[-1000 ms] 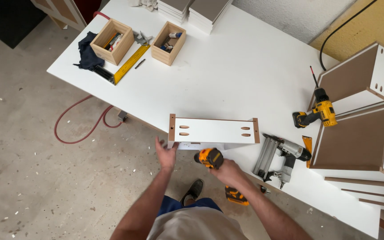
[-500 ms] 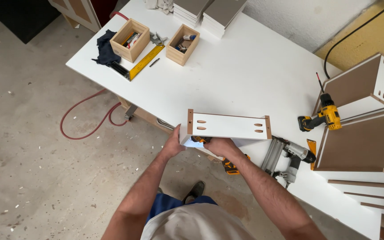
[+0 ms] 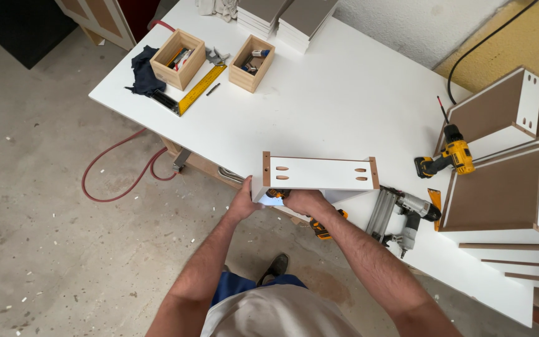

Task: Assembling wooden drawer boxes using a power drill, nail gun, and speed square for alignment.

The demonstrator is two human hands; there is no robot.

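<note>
Standing on edge at the near rim of the white worktop [image 3: 344, 93]: a white drawer box [image 3: 319, 173] with brown cut ends and two pairs of slotted holes facing up, propped so that its underside is reachable from the standing side. Left hand [image 3: 246, 201] clamped on the near left corner of the box, thumb and fingers wrapped round the edge, likely steadying it against the push from the other side. Right hand [image 3: 305, 201] closed around a yellow drill [image 3: 319, 223], tucked under and against the lower face of the box, with only the orange-yellow body and battery end showing below the wrist; tip hidden, so contact point impossible to tell. Both forearms reaching forward and converging, elbows low, right wrist bent inward. Parked just right of the box: a grey nail gun [image 3: 400, 215], lying flat within easy reach. Further right, a second yellow drill [image 3: 447, 159] laid beside stacked finished drawers [image 3: 506, 181]. At the far left end, well apart from the work, two small wooden boxes [image 3: 178, 58] of bits, a yellow ruler [image 3: 201, 89] between them and a dark rag [image 3: 143, 73]. On the concrete floor, a red hose [image 3: 120, 168] looping under the worktop.
</note>
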